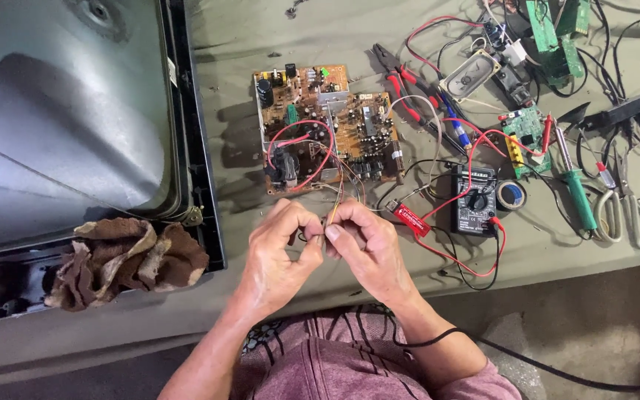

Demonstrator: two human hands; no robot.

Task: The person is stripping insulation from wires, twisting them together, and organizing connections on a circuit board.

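Two hands (324,244) pinch thin wires (335,211) by brown circuit board (327,126).

Thin orange and yellow wires (335,201) run from the brown, component-crowded circuit board (325,127) at twelve o'clock down to six, their ends pinched between fingertips.

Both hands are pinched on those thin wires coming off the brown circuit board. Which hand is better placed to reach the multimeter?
Right, probably. The right hand sits beside the multimeter and its red probe, while the left hand lies farther away, on the other side of the thin wires.
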